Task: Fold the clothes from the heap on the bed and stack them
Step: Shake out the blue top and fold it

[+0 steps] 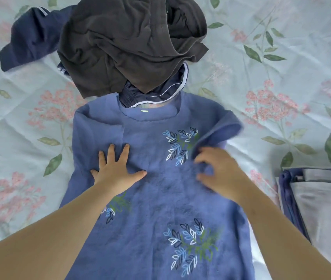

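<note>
Blue top [160,188]: spread flat on the bed, front up, leaf prints on the chest and lower down.
Bed surface: pale sheet [281,57] with pink blossoms and green leaves, quilted creases all over; nothing of the room beyond it shows.
Heap: dark grey garment [132,41] piled at the far end, navy clothes with white piping [31,39] peeking out under it and to the left.
Stack: folded grey and navy pieces [322,199] sit at the right edge, just beside the top's hem side.
Left hand [116,168]: fingers spread, palm pressed flat on the top's left chest, where that side is already folded inward.
Right hand [219,170]: blurred, fingers curled and pinching the right sleeve [221,128], which is lifted off the sheet and coming over the chest print.
Orientation: neckline [148,116] points away from the person, touching the heap; hem runs toward the person, long axis straight down the view.
</note>
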Demonstrator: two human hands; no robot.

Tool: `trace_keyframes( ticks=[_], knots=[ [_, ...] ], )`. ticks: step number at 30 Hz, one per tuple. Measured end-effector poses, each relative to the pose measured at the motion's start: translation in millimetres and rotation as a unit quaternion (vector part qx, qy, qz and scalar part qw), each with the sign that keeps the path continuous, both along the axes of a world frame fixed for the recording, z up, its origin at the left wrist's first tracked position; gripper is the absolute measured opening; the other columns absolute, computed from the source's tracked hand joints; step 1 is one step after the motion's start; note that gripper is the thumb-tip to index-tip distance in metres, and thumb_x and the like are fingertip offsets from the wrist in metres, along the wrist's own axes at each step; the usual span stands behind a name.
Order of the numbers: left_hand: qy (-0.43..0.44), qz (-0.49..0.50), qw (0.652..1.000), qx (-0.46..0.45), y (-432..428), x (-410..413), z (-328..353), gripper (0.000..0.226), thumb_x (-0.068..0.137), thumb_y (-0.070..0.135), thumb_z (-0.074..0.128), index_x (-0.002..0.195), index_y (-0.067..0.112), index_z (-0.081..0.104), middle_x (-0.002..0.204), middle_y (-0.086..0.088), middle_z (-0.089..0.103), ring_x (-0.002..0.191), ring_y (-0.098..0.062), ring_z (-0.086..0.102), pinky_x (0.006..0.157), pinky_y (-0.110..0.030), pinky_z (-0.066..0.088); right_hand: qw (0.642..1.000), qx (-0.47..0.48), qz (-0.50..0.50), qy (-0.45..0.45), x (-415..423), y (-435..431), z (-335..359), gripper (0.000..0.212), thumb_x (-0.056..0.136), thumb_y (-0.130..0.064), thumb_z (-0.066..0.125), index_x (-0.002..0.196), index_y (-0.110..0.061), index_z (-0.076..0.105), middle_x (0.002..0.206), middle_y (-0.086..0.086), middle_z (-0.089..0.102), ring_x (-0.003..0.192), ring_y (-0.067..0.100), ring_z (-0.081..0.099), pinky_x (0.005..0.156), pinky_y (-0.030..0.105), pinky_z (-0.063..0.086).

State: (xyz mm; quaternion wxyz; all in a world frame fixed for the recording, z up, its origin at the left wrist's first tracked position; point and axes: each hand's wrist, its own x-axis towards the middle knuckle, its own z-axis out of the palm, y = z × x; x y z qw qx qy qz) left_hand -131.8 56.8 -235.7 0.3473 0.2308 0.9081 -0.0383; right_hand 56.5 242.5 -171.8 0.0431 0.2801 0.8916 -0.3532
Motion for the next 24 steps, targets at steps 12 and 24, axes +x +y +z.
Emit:
trace_keyframes(
  ticks=[12,24],
  knots=[
    [0.136,-0.015,0.938,0.318,69.0,49.1,39.7,0.030,0.092,0.014,0.050,0.121,0.019,0.058,0.119,-0.010,0.050,0.106,-0.032,0.048,0.085,-0.041,0.038,0.944,-0.047,-0.315,-0.090,59.9,-36.1,-38.5,0.039,0.074,-0.021,0.073,0.109,-0.016,0.055,0.103,-0.003,0.040,0.103,0.029,0.052,0.090,0.044,0.044],
    [-0.028,-0.062,0.987,0.145,173.7,121.4,11.7,0.071,0.083,0.049,0.061,0.134,0.013,0.025,0.130,-0.011,0.032,0.119,-0.034,0.038,0.087,-0.045,0.039,0.900,-0.195,-0.390,-0.028,126.6,-34.3,-41.7,0.021,0.086,-0.021,0.064,0.071,-0.023,0.048,0.050,-0.014,0.046,0.044,0.005,0.036,0.045,0.018,0.029]
  ],
)
